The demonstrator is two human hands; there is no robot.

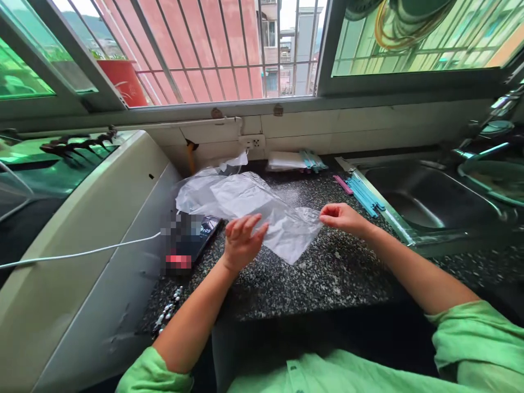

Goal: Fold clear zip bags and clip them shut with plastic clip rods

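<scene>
A clear plastic bag (pixel 289 232) stretches out above the speckled dark counter, its lower corner pointing toward me. My right hand (pixel 343 217) pinches the bag's right corner between thumb and fingers. Beside the bag's left part is my left hand (pixel 245 240), fingers apart and slightly bent; whether it touches the plastic I cannot tell. More crumpled clear bags (pixel 200 191) lie behind, toward the left. Close to my left hand rests a phone (pixel 196 240), partly blurred out, with a white cable running to it.
Blue strips (pixel 364 195) and a pink strip (pixel 343 184) lie by the metal sink (pixel 434 196) on the right. At the back wall is a stack of clear bags (pixel 286 160) beneath a socket (pixel 252 142). A pale appliance (pixel 102 262) borders the left; a beaded string (pixel 167 311) lies near the front.
</scene>
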